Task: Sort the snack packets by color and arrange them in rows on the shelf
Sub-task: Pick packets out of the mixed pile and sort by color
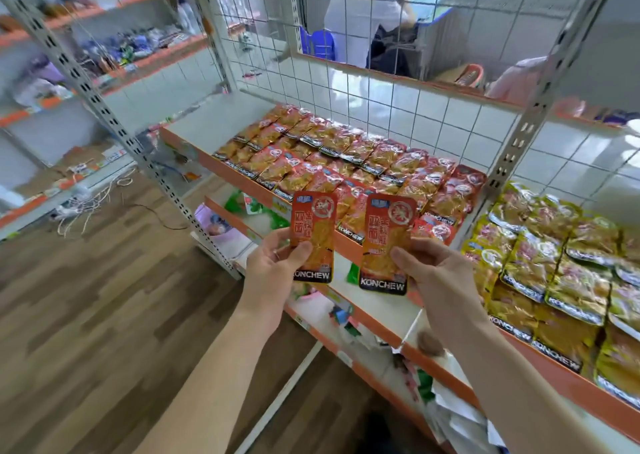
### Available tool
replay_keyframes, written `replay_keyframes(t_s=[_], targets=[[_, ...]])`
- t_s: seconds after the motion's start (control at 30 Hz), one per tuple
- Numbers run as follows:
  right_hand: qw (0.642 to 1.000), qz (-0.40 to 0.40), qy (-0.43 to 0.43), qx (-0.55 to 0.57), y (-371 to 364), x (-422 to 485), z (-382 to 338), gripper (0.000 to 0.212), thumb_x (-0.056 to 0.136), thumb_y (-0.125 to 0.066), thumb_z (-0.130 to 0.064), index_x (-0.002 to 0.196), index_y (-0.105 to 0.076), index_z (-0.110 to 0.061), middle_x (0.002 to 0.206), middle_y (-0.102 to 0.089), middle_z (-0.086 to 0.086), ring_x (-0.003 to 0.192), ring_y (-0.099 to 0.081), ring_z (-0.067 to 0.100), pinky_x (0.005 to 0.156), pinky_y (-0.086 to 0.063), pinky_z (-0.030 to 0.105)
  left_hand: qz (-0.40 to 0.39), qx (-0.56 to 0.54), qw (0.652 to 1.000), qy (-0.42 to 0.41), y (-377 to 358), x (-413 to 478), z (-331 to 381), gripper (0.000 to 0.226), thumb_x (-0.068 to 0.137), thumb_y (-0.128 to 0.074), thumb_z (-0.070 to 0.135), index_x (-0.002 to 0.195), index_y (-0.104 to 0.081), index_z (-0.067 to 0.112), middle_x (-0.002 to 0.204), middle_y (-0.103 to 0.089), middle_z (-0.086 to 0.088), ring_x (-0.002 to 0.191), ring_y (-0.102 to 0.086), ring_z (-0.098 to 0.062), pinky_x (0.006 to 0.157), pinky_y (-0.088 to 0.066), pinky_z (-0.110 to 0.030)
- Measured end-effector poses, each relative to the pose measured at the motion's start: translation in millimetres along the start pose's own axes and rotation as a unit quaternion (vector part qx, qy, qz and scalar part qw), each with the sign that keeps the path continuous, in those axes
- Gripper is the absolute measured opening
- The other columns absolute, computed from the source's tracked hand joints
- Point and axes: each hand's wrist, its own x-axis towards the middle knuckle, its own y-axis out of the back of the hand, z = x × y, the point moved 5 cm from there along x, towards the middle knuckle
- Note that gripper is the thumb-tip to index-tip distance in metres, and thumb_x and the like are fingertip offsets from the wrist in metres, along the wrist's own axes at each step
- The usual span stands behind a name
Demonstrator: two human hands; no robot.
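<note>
My left hand (pixel 273 273) pinches one red KONCHEW snack packet (pixel 314 227) upright, thumb on its front. Beside it my right hand (pixel 436 273) pinches a second red packet (pixel 387 235) the same way. Both packets hang in front of the shelf's orange front edge (pixel 349 246). On the shelf behind them, several red packets (pixel 346 159) lie in overlapping rows. To the right of an upright post, several yellow packets (pixel 554 273) lie in rows on the neighbouring shelf section.
A wire grid backs the shelf (pixel 381 107). The left end of the shelf board (pixel 214 121) is bare white. Lower shelves (pixel 349 318) hold mixed green, pink and white packets. Wooden floor lies to the left. A person sits beyond the grid (pixel 363 21).
</note>
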Motion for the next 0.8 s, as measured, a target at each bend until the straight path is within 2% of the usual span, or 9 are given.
replay_keyframes(t_s=[0.07, 0.17, 0.23, 0.33, 0.5, 0.6, 0.7, 0.8], targets=[[1.000, -0.001, -0.004, -0.014, -9, 6, -2, 0.016, 0.084, -0.078, -0.011, 0.097, -0.071, -0.017, 0.096, -0.075, 0.005, 0.089, -0.072, 0.021, 0.078, -0.056, 0.031, -0.004, -0.001, 1.000, 0.003, 2, 8, 2, 0.023, 0.088, -0.072, 0.012, 0.111, -0.067, 0.014, 0.104, -0.076, -0.010, 0.100, -0.073, -0.031, 0.095, -0.055, -0.055], [1.000, 0.000, 0.001, -0.029, -21, 14, -4, 0.012, 0.084, -0.077, -0.012, 0.093, -0.071, -0.018, 0.091, -0.075, 0.003, 0.086, -0.071, 0.019, 0.071, -0.052, 0.025, -0.014, -0.003, 1.000, 0.005, 5, 19, 6, 0.019, 0.089, -0.072, 0.010, 0.107, -0.069, 0.017, 0.103, -0.077, -0.008, 0.100, -0.073, -0.030, 0.094, -0.056, -0.053], [0.999, 0.012, 0.001, -0.033, -28, 18, -3, 0.012, 0.084, -0.078, -0.012, 0.092, -0.072, -0.018, 0.091, -0.075, 0.003, 0.087, -0.071, 0.021, 0.073, -0.052, 0.028, -0.027, 0.000, 1.000, 0.007, 8, 28, 10, 0.017, 0.089, -0.071, 0.010, 0.104, -0.069, 0.019, 0.101, -0.077, -0.008, 0.098, -0.073, -0.029, 0.091, -0.057, -0.053], [0.999, 0.038, -0.002, -0.032, -41, 21, -1, 0.014, 0.083, -0.078, -0.012, 0.094, -0.071, -0.017, 0.094, -0.076, 0.004, 0.091, -0.072, 0.023, 0.083, -0.057, 0.036, -0.051, 0.001, 0.999, 0.006, 16, 43, 16, 0.014, 0.090, -0.070, 0.012, 0.099, -0.068, 0.022, 0.098, -0.078, -0.005, 0.094, -0.075, -0.026, 0.088, -0.057, -0.050], [0.994, 0.111, 0.013, -0.019, -71, 15, 6, 0.021, 0.083, -0.078, -0.014, 0.103, -0.071, -0.015, 0.094, -0.075, 0.000, 0.088, -0.073, 0.015, 0.081, -0.057, 0.025, -0.107, 0.041, 0.993, -0.016, 43, 66, 31, 0.012, 0.092, -0.069, 0.014, 0.099, -0.067, 0.024, 0.091, -0.078, 0.004, 0.087, -0.075, -0.016, 0.082, -0.057, -0.037], [0.990, 0.142, 0.019, -0.009, -103, 2, 19, 0.018, 0.085, -0.077, -0.018, 0.101, -0.069, -0.020, 0.097, -0.075, -0.001, 0.094, -0.071, 0.017, 0.090, -0.055, 0.030, -0.135, 0.053, 0.989, -0.028, 74, 80, 39, 0.015, 0.092, -0.070, 0.011, 0.097, -0.066, 0.024, 0.089, -0.078, 0.006, 0.085, -0.075, -0.014, 0.077, -0.055, -0.029], [0.986, 0.162, 0.032, -0.009, -139, -6, 29, 0.024, 0.085, -0.077, -0.020, 0.108, -0.070, -0.017, 0.097, -0.075, -0.002, 0.096, -0.070, 0.017, 0.094, -0.054, 0.033, -0.161, 0.044, 0.985, -0.045, 104, 94, 49, 0.017, 0.091, -0.071, 0.009, 0.097, -0.068, 0.024, 0.087, -0.078, 0.004, 0.082, -0.075, -0.015, 0.077, -0.057, -0.030], [0.982, 0.178, 0.055, 0.013, -172, -13, 36, 0.015, 0.086, -0.076, -0.019, 0.095, -0.067, -0.027, 0.091, -0.075, -0.008, 0.095, -0.070, 0.017, 0.092, -0.054, 0.033, -0.173, 0.030, 0.983, -0.061, 133, 106, 52, 0.017, 0.091, -0.071, 0.012, 0.099, -0.068, 0.026, 0.089, -0.078, 0.005, 0.084, -0.075, -0.013, 0.078, -0.057, -0.026]])
